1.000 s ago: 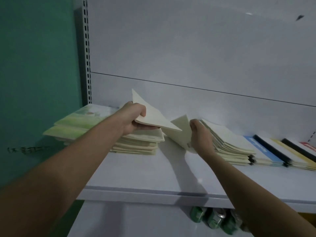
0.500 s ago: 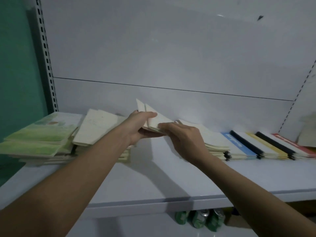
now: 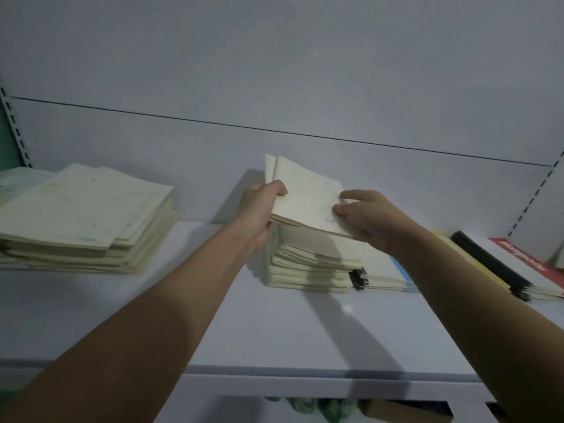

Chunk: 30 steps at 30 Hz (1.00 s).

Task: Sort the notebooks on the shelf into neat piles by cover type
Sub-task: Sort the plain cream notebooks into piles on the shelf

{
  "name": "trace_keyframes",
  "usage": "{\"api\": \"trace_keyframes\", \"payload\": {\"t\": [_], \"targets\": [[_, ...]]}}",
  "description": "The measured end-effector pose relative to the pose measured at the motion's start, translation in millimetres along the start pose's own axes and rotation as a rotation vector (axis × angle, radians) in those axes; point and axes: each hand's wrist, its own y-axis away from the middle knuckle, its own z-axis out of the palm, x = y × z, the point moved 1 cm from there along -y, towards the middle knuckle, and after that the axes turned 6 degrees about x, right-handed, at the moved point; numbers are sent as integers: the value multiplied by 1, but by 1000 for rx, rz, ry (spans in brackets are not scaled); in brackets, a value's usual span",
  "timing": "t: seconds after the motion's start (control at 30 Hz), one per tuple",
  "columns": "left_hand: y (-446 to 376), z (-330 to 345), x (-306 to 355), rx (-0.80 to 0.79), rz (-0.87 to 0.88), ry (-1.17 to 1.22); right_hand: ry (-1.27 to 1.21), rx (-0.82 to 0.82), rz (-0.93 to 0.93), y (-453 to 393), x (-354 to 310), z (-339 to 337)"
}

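Left hand (image 3: 259, 209) pinched cream notebooks (image 3: 305, 198) at left edge, tilted above middle cream pile (image 3: 308, 270) on shelf (image 3: 274, 331). Right hand (image 3: 369, 218) held right corner, fingers curled. Best: square edges first, lower flat, align with pile.

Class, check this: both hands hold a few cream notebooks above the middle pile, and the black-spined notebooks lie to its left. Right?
Not quite. The head view shows the black-spined notebooks lying right of the middle pile; the left hand and right hand do hold cream notebooks above it.

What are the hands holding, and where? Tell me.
A few cream notebooks. The left hand grips their left edge; the right hand touches the right corner, above the pile.
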Motion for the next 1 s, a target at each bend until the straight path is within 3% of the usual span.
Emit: {"api": "trace_keyframes", "payload": {"t": [0.13, 0.23, 0.57, 0.67, 0.73, 0.8, 0.9, 1.0], "targets": [[-4, 24, -31, 85, 67, -218, 217, -60, -94, -23, 26, -15], [-9, 23, -52, 101, 30, -389, 281, -131, -47, -28, 48, -15], [-11, 28, -43, -10, -82, -383, 284, -223, -31, -38, 70, -2], [-7, 6, -27, 12, 54, -386, 252, -104, -113, -57, 53, -14], [-3, -17, -9, 88, 174, -396, 203, 62, -246, -62, 28, -14], [0, -47, 9, 164, 282, -422, 152, 91, -382, -57, -1, 6], [6, -96, 38, 238, 424, -597, 150, -147, -515, -21, -42, 63], [1, -159, 65, 343, 457, -768, 263, -360, -611, 21, -68, 130]]}}
